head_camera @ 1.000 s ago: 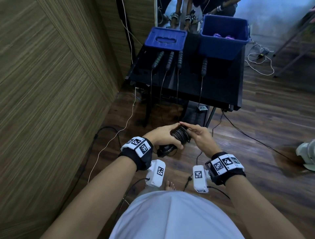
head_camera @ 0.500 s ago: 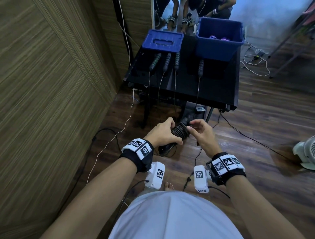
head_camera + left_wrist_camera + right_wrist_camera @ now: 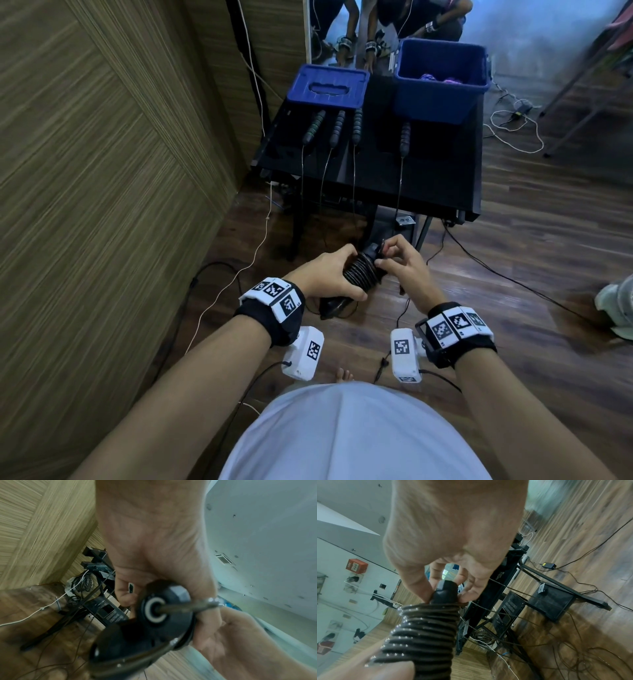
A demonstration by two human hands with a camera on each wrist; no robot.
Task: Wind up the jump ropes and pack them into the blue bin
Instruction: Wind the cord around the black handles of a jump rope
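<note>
A black jump rope is wound in tight coils round its two handles, held in front of my waist. My left hand grips the near half of the bundle; a handle's end cap sticks out below its fingers. My right hand pinches the cord at the far handle tip, just past the coils. The open blue bin stands at the back right of the black table, with purple things inside. Several more handles lie on the table, their cords hanging over the front edge.
A blue lid lies at the table's back left. A wood-panelled wall runs close on the left. Cables cross the wooden floor. A pale fan sits at the right edge. A mirror behind the table reflects a person.
Both hands have risen slightly toward the table with the bundle. My right hand has shifted from lying on the coils to pinching the cord at the far handle tip.
</note>
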